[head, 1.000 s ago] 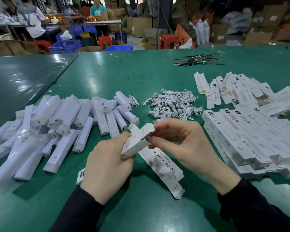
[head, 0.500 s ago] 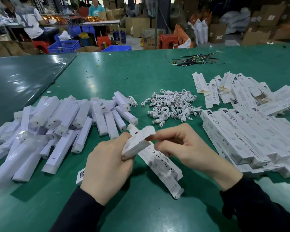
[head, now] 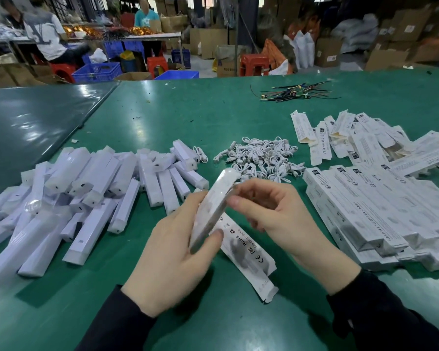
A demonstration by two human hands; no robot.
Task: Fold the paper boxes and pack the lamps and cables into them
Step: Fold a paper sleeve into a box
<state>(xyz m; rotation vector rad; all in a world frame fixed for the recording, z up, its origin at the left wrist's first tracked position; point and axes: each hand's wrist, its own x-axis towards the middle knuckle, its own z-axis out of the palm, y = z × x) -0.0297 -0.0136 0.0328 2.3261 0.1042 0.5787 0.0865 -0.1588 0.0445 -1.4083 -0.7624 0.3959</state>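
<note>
Head view, down on a green desk. Left hand curled round a white paper box, thumb across its lower end, box tilted up and away toward the desk's middle, raised off the surface and blurred. Right hand just beside the box's upper part, fingers bent, fingertips at the box's edge; whether pinching it or only touching, impossible to tell. Beneath both hands, flat on the desk near the front edge, a flattened printed box with "Made in China", "RoHS" and CE marks, running toward the front right. On the left half of the desk, a loose heap of white lamps, long bars lying at many angles. Near the desk's middle, behind the hands, a pile of coiled white cables. Toward the right edge, a neat stack of flat unfolded boxes, overlapped like tiles; behind it, a scattered lot of boxes, some with open ends. Near the far edge, a bundle of dark and coloured wires. Dark sleeves on both forearms. Beyond the desk, cardboard cartons, blue crates, red stools, and seated people at another table.
</note>
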